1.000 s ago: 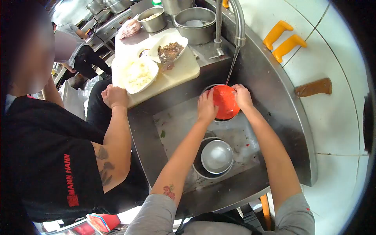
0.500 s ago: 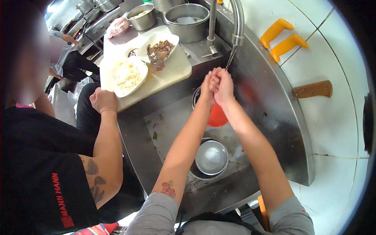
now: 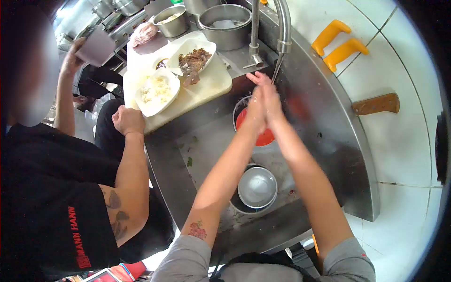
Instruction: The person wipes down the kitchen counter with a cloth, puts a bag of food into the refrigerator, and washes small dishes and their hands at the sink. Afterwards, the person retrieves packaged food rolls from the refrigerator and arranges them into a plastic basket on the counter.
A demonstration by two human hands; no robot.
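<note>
My left hand (image 3: 256, 109) and my right hand (image 3: 271, 99) are pressed palm to palm over the steel sink (image 3: 206, 141). Their fingers stretch out toward the faucet (image 3: 284, 28), and neither hand holds anything. A thin stream of water (image 3: 278, 68) falls beside my right fingertips, and the skin looks wet. Partly hidden below my wrists is a red bowl (image 3: 266, 137) inside a metal-rimmed container. Nearer to me in the sink stands a round metal bowl (image 3: 257, 188) with what looks like water in it, resting in a larger pot.
A co-worker's fist (image 3: 128, 120) rests at the edge of a white cutting board (image 3: 206, 96). On the board are a dish of rice (image 3: 157, 91) and a dish of dark cooked meat (image 3: 193, 61). Steel pots (image 3: 225, 35) stand behind. Knife handles (image 3: 346, 54) line the tiled wall side.
My hands were clasped with curled fingers; now they lie flat together with fingers extended. The co-worker's other hand has come up at the left with a pale flat object.
</note>
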